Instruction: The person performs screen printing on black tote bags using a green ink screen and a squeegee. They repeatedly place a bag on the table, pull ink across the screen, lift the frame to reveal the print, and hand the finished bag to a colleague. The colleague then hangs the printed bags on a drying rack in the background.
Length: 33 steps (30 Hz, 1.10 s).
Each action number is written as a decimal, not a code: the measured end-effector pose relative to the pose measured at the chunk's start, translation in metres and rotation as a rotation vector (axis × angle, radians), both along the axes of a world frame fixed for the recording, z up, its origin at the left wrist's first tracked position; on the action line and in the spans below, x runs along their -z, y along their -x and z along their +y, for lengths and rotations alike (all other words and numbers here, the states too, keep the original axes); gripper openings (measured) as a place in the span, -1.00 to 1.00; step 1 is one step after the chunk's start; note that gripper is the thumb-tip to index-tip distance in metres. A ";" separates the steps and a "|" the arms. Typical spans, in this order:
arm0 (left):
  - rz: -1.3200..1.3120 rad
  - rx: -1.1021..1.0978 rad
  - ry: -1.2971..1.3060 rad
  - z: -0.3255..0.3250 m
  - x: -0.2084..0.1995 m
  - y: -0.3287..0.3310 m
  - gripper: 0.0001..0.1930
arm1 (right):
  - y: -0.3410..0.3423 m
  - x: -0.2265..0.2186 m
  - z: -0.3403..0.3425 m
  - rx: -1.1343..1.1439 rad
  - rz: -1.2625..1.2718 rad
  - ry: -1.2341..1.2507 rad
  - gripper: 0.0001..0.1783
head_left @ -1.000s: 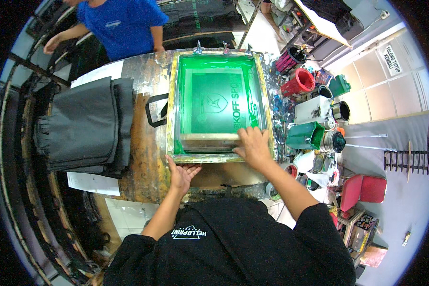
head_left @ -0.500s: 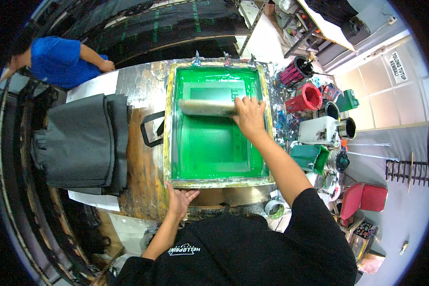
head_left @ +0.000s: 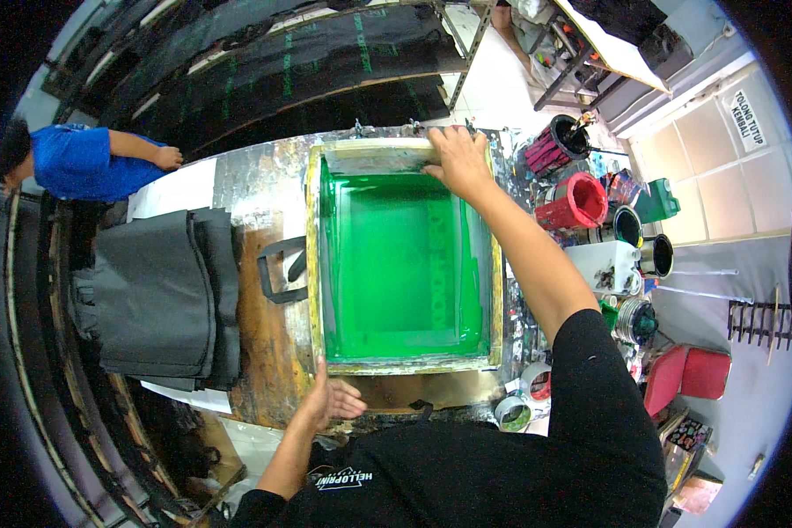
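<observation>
A wooden screen-printing frame [head_left: 315,238] with a yellow-stained rim lies on the table, its mesh [head_left: 387,264] covered in wet green ink. At its far end, my right hand [head_left: 462,161] is closed over the right part of a pale, wide squeegee [head_left: 370,160], which lies crosswise; the palm hides that end of it. My left hand [head_left: 327,403] is open at the near left corner of the frame, fingers stretched out and thumb up against the rim. Out from under the frame's left side comes a black strap handle [head_left: 267,273].
A stack of dark grey fabric bags [head_left: 154,295] lies at left. Clamps [head_left: 415,129] stand behind the frame. Along the right are a red bucket [head_left: 581,201], stained cans [head_left: 658,255] and tape rolls [head_left: 512,412]. A person in blue [head_left: 75,163] stands far left.
My right hand has pushed the squeegee from the middle of the mesh to the frame's far end. The view has shifted slightly. The person in blue has moved a little left.
</observation>
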<state>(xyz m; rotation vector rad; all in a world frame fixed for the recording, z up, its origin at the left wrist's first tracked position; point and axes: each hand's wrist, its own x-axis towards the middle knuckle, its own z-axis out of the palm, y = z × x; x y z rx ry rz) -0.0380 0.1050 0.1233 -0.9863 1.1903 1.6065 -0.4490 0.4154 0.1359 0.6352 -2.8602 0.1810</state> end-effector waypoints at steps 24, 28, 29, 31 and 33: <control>1.659 0.859 1.675 0.050 0.026 0.369 -0.43 | -0.029 0.036 -0.008 0.000 0.140 -0.087 -0.34; 1.642 0.857 1.652 0.050 0.034 0.329 -0.43 | -0.066 0.045 -0.005 -0.022 0.145 -0.080 -0.48; 1.646 0.859 1.648 0.051 0.033 0.318 -0.43 | -0.080 0.044 -0.003 -0.025 0.110 -0.079 -0.51; 1.656 0.860 1.633 0.055 0.032 0.289 -0.44 | -0.108 0.042 0.000 -0.030 0.102 -0.072 -0.53; 1.689 0.840 1.632 0.058 0.027 0.258 -0.45 | -0.138 0.041 0.003 -0.031 0.111 -0.056 -0.54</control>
